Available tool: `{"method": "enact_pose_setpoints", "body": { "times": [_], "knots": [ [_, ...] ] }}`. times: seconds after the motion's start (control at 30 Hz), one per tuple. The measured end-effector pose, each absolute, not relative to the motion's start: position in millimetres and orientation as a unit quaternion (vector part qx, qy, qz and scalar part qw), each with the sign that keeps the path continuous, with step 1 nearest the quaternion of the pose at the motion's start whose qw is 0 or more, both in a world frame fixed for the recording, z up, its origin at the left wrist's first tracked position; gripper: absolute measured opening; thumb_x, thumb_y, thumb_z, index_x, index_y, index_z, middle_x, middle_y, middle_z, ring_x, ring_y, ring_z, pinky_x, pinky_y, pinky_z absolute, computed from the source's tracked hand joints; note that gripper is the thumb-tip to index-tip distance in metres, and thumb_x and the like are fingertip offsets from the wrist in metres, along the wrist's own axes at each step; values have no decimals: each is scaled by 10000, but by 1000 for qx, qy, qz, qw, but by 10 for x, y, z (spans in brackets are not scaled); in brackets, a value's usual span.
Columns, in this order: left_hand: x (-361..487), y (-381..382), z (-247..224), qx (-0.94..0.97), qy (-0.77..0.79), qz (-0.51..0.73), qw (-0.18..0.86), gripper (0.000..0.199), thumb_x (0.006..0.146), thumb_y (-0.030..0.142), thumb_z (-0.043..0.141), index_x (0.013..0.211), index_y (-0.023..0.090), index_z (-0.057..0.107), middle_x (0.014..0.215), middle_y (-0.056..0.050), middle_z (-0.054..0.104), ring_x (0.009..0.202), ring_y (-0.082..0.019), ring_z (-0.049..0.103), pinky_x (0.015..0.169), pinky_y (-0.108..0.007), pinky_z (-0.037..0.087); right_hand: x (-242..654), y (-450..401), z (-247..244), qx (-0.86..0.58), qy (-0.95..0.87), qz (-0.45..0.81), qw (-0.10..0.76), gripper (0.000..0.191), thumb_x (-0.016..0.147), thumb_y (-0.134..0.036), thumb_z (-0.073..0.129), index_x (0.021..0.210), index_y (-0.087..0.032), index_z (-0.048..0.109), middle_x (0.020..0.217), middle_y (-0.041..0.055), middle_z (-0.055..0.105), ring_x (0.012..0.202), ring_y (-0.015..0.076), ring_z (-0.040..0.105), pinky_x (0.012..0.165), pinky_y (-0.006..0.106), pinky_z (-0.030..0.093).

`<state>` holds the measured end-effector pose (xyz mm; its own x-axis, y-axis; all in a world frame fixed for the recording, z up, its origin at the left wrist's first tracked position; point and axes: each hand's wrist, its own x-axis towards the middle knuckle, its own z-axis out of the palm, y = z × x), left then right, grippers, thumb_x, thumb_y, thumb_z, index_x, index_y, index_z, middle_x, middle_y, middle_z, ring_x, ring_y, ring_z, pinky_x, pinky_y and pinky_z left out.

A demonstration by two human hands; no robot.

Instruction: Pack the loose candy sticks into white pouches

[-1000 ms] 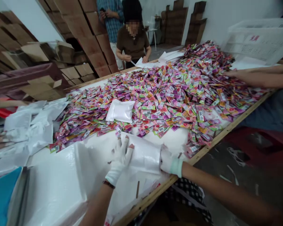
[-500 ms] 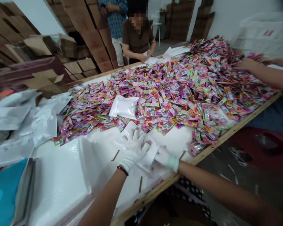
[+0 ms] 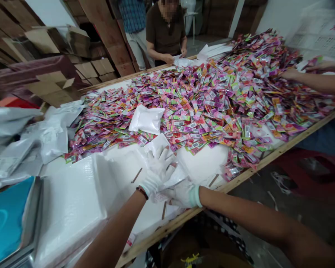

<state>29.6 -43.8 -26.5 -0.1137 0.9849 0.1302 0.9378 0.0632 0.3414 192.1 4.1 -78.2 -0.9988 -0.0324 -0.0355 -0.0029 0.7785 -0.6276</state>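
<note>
Toward six o'clock, a creased white plastic pouch is looking glossy. White, wrist-length cloth gloves are looking matt.

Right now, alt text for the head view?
A gloved left hand spreads over a white bag, the gloved right hand at its near end. Beyond, a plump white pouch rests on a heap of colorful packets; a person is across the table.

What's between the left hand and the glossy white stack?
Head view: a thin brown strip, lying on the white tabletop between gloved left hand and glossy white stack.
</note>
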Motion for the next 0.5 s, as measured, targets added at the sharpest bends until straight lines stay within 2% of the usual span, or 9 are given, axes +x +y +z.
{"method": "enact_pose_setpoints", "body": {
  "times": [0.1,0.2,0.27,0.4,0.5],
  "knots": [
    [191,-482,-240,678,701,189,117,386,911,312,494,1271,286,632,1465,-113,496,1402,-399,328,1111,-702,82,2109,185,-801,-43,957,-286,15,477,908,-246,538,1384,-228,541,1330,122,608,1185,282,555,938,417,453],
    [164,-537,-295,694,684,193,112,400,899,317,529,1286,279,624,1482,-110,478,1419,-403,307,1127,-695,51,2297,297,-812,-68,975,-212,11,277,934,-211,513,1169,-176,655,1138,118,659,1074,255,568,914,417,449],
    [191,-563,-371,707,678,182,84,427,868,319,580,1292,279,618,1476,-109,482,1425,-408,298,1133,-698,28,2324,292,-798,-62,982,-180,16,182,932,-205,528,1035,-160,672,1035,104,656,998,248,566,871,401,455],
    [267,-578,-484,738,665,113,36,468,871,350,590,1333,276,582,1499,-134,449,1429,-393,293,1141,-708,51,2168,180,-756,-15,989,-146,28,137,921,-183,537,975,-158,660,992,100,644,948,251,559,820,385,452],
    [333,-583,-475,752,655,66,30,417,912,344,531,1323,300,586,1501,-121,449,1420,-361,314,1147,-709,57,2028,152,-762,5,989,-140,53,137,911,-156,525,933,-149,660,970,113,646,929,250,565,815,384,448]
  ]
}}
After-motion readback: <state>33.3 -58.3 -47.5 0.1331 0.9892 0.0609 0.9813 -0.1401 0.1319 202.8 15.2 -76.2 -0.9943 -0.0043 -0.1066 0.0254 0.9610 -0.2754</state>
